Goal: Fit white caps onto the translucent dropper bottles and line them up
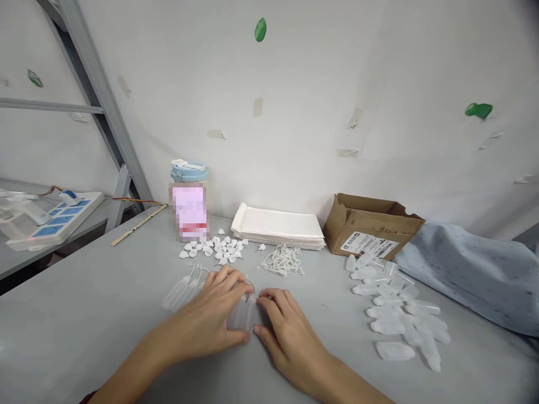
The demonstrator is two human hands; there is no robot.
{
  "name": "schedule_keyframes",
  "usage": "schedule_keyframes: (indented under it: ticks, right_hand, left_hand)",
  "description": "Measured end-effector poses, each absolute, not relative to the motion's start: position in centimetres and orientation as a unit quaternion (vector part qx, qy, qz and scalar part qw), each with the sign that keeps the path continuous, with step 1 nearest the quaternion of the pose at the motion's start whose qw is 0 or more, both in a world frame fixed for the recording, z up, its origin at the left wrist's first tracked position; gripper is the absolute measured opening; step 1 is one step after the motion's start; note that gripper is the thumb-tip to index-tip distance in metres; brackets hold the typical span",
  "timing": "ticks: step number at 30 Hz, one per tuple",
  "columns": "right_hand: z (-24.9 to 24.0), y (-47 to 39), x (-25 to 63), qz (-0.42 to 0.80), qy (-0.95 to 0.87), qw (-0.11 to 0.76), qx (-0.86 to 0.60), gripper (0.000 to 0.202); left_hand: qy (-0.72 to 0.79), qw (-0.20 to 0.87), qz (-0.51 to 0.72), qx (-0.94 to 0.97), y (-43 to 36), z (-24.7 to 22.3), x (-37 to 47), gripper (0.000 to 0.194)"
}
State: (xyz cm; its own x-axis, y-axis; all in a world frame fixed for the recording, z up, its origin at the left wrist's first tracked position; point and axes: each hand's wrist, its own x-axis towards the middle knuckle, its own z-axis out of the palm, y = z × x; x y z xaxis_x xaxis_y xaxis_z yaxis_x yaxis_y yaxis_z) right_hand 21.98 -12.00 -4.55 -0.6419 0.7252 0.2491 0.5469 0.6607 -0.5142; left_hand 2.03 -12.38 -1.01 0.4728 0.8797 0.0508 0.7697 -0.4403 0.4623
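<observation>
A small group of translucent tubes (241,315) with white caps lies on the grey table in front of me. My left hand (210,320) curves over their left side, its fingers bent around them and its thumb at their lower end. My right hand (288,334) is at their right edge, with fingertips and thumb touching or nearly touching the last tube. Just left of my left hand lie more capped tubes (181,293) with white looped cords. White caps (217,249) are scattered behind, beside a pile of white cords (283,261).
Uncapped translucent tubes (388,326) are spread at the right, before an open cardboard box (370,227) and a blue cloth (471,269). White envelopes (280,224) are stacked by the wall. A blue-lidded jar (189,205) and a wooden strip (138,225) stand and lie further left.
</observation>
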Motion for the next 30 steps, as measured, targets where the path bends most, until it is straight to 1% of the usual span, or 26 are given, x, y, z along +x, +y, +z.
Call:
schedule_keyframes:
  ticks: [20, 26, 30]
  right_hand:
    - [-4.22, -12.06, 22.00, 0.192, -0.884, 0.224, -0.362, 0.033]
    - [-4.20, -12.18, 21.96, 0.191, -0.885, 0.222, -0.363, 0.033]
    - [-4.33, -12.06, 22.05, 0.187, -0.885, 0.231, -0.358, 0.034]
  left_hand:
    - [0.488, 0.191, 0.145, 0.839, -12.30, -1.40, 1.73, 0.040]
    - [0.483, 0.211, 0.144, 0.837, -12.36, -0.97, 2.00, 0.046]
    - [0.480, 0.203, 0.147, 0.841, -12.31, -1.09, 2.12, 0.044]
